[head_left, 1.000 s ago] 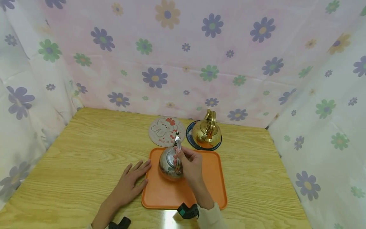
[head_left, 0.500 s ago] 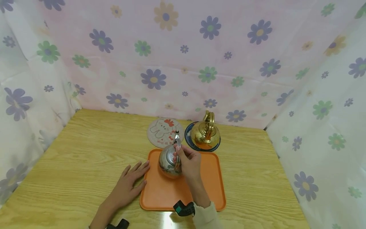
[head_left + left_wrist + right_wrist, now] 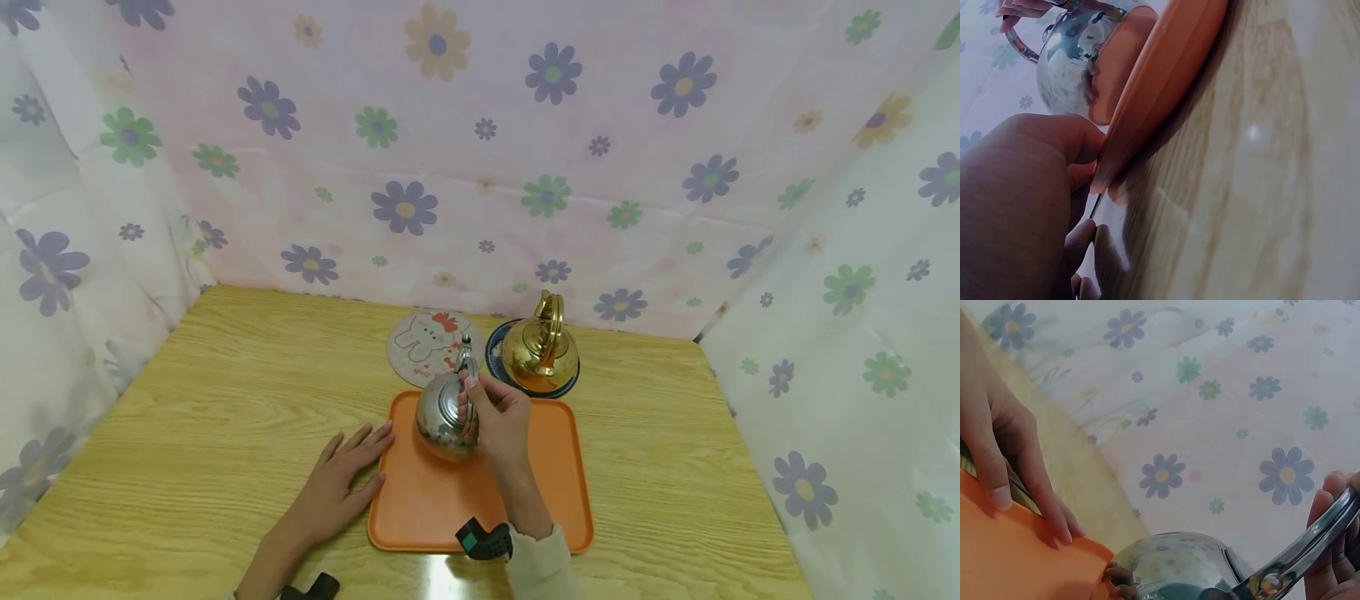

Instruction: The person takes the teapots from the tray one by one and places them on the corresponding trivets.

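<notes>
From the head view, the right hand (image 3: pixel 501 417) has its grip wrapped round the arched metal handle of a rounded, mirror-bright silver kettle (image 3: pixel 444 414), which sits over the far left part of a flat orange tray (image 3: pixel 551 492) with rounded corners and a low raised rim. The left hand (image 3: pixel 347 471) lies flat on the pale wood-grain tabletop (image 3: pixel 225 400), fingers straight, grip holding nothing, fingertips touching the tray's left edge. Just beyond the tray lie a round coaster printed with a cartoon rabbit (image 3: pixel 427 337) and, to its right, a shiny gold kettle (image 3: pixel 540 350) standing on a dark blue round mat (image 3: pixel 497 354). Thin flowered cloth (image 3: pixel 480 150) walls the scene on three sides.

In the left wrist view, the left hand (image 3: pixel 1029 187) fills the near left, its fingers against the smooth rim of the orange tray (image 3: pixel 1160 81). The silver kettle (image 3: pixel 1075 56) bulges above, its polished belly mirroring the orange (whether it rests on the tray or hangs clear cannot be told here).

The right wrist view shows the fingers of the right hand (image 3: pixel 1335 550) curled round the flat steel handle, riveted to the domed silver kettle (image 3: pixel 1179 562). The left hand (image 3: pixel 1004 444) lies on the edge of the orange tray (image 3: pixel 1010 556).
</notes>
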`<state>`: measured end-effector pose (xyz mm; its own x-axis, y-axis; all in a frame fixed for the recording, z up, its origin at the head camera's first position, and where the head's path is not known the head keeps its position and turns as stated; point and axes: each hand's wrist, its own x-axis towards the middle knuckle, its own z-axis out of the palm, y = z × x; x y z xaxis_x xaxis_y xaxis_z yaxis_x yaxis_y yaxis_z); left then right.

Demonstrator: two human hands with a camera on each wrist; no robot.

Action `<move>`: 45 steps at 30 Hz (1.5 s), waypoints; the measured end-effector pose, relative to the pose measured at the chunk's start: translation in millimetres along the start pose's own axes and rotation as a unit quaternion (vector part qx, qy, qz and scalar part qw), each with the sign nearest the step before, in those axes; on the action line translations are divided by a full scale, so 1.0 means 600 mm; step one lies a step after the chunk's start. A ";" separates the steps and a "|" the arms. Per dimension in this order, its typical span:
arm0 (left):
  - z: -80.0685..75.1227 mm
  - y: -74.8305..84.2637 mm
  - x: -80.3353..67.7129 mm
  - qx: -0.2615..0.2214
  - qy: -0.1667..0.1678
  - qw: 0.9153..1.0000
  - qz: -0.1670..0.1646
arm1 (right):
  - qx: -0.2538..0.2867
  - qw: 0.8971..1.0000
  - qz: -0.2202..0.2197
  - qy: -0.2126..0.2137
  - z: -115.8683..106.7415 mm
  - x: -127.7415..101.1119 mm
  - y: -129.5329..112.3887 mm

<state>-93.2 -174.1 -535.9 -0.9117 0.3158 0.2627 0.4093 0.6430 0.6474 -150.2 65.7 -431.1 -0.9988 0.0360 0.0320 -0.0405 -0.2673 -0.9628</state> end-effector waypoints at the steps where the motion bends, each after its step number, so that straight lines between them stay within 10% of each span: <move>1: 0.000 0.000 0.000 -0.001 -0.001 1.000 -0.001 | 0.001 1.000 0.000 0.001 0.001 0.000 -0.001; 45: -0.001 0.000 -0.002 -0.004 -0.004 1.000 -0.003 | -0.005 1.000 -0.022 0.016 0.002 0.034 -0.010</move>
<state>-92.0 -174.7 -536.0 -0.9135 0.3178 0.2540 0.4043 0.6396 0.6538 -170.3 66.6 -424.3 -0.9948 0.0777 0.0665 -0.0844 -0.2556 -0.9631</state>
